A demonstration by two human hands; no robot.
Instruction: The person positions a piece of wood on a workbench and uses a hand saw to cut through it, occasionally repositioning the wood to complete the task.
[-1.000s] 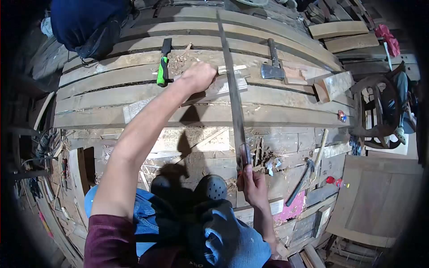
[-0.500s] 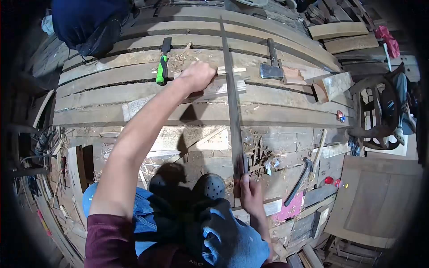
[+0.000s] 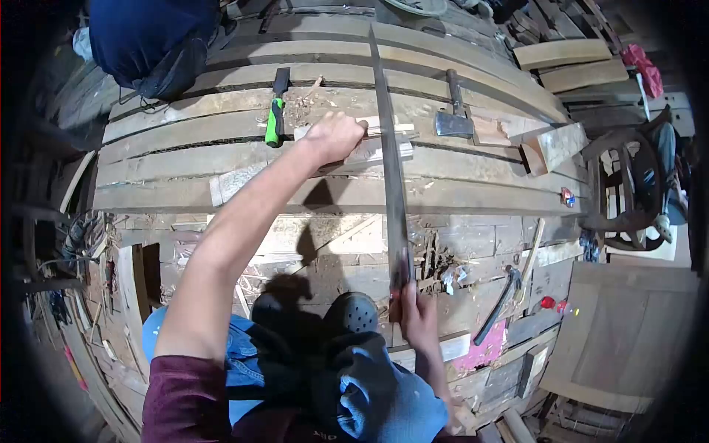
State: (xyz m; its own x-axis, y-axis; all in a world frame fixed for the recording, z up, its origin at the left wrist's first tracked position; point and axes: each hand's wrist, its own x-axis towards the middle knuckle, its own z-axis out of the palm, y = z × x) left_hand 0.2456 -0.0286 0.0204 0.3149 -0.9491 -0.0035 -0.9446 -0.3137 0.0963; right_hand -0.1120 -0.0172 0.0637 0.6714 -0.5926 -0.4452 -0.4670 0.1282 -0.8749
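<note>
The left hand (image 3: pixel 336 137) is closed over a short wood piece (image 3: pixel 380 150) on the slatted counter (image 3: pixel 155 160), its knuckles upward; which fingers touch the wood is hidden. The right hand (image 3: pixel 419 317), nearer the body and beyond the counter's near edge, is wrapped around the handle of a long saw (image 3: pixel 387 133), slightly blurred. The saw's blade points away from the body and crosses over the wood piece, just right of the left hand. To the left of that hand lies a green-handled chisel (image 3: pixel 275 120), its dark blade pointing away, with wood shavings (image 3: pixel 301 105) beside it. Farther right, a hatchet (image 3: pixel 453 123) rests near a notched board (image 3: pixel 490 131) and an angled wood block (image 3: pixel 555 148). A dark blue bag (image 3: pixel 151 46) sits at the far left. Below the counter, a claw hammer (image 3: pixel 497 306) lies on the littered floor (image 3: pixel 473 235), beside a pink sheet (image 3: pixel 483 347).
</note>
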